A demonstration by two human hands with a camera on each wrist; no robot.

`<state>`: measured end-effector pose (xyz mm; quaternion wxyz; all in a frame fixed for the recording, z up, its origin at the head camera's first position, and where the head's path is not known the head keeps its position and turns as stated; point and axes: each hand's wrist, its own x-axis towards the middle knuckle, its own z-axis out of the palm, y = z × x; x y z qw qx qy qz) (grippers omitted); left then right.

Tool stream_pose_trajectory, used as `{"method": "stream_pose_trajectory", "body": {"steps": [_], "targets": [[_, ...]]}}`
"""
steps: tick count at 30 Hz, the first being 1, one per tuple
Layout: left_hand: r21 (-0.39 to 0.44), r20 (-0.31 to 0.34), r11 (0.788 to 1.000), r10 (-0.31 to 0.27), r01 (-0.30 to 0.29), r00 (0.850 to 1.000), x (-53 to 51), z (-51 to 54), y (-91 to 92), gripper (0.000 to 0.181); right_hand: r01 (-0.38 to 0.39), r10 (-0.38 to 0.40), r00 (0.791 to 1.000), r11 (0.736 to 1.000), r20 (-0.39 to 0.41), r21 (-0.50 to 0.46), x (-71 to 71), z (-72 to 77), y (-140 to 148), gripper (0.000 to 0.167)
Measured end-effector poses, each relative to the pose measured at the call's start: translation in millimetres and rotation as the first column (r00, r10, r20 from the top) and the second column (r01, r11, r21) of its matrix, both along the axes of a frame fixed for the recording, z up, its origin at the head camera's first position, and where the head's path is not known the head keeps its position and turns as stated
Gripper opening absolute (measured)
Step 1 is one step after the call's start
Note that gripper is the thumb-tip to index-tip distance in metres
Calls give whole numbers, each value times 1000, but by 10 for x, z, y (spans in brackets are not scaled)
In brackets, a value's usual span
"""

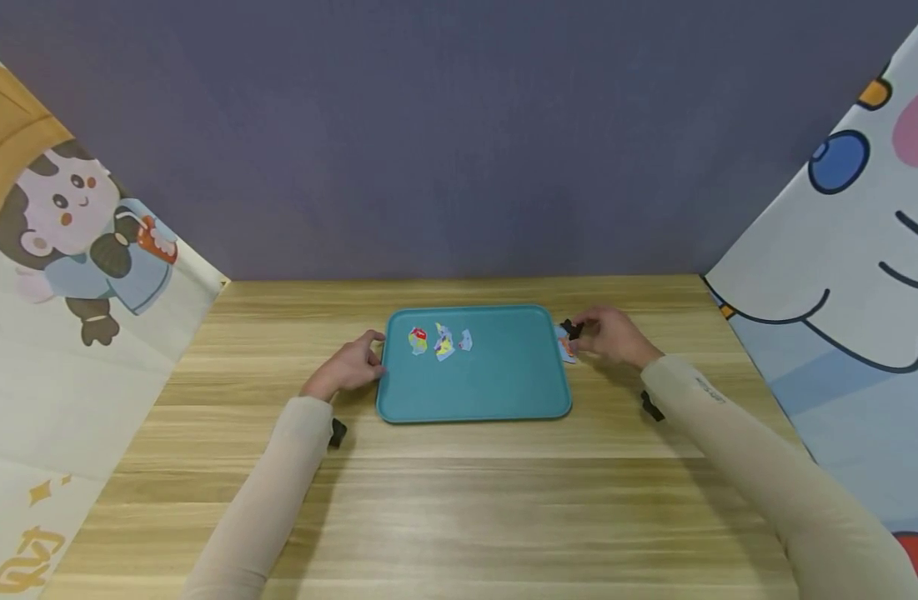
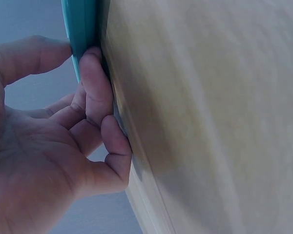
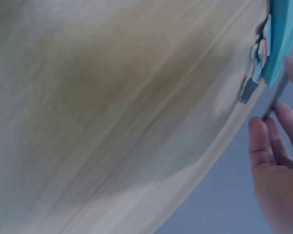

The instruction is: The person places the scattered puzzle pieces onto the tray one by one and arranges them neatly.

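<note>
Thumb and index finger of my left hand pinch the left rim of a teal tray; the left wrist view shows this hand at the tray's rim. My right hand, just past the tray's right edge, holds a thin dark piece; in the right wrist view the hand pinches this piece edge-on between thumb and fingertips. Beside the tray lie loose light-blue and orange pieces, partly hidden by the hand. Inside, at the tray's upper left, are printed pieces: a red-and-yellow one, a joined yellow-and-blue group and a small blue one.
The tray stands on a wood-grain table. A dark grey wall rises behind it. Cartoon-printed cloths hang at the left and right. Black wrist devices show at the left and right sleeves.
</note>
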<state>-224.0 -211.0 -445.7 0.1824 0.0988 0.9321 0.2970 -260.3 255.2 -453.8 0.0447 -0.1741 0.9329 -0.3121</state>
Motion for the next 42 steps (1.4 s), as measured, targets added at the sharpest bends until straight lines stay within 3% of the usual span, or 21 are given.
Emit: {"method": "stream_pose_trajectory", "body": {"steps": [15, 20, 25, 34, 42], "targets": [[-3, -13, 1000, 3, -3, 1000, 6, -29, -41, 62, -46, 16, 986, 983, -166, -177, 18, 138, -197, 39], [-4, -14, 1000, 4, -4, 1000, 13, -33, -37, 62, -38, 3, 985, 979, -174, -202, 5, 131, -300, 39], [-4, -13, 1000, 5, -5, 1000, 16, -23, -29, 62, -84, 43, 983, 969, -178, -233, -7, 111, -430, 38], [-18, -11, 1000, 16, -16, 1000, 25, -7, -5, 62, -141, 133, 989, 976, -60, -164, -43, 50, -743, 40], [-22, -11, 1000, 13, -14, 1000, -10, -7, 3, 62, -266, 262, 963, 961, -57, -80, -103, 41, -998, 36]]}}
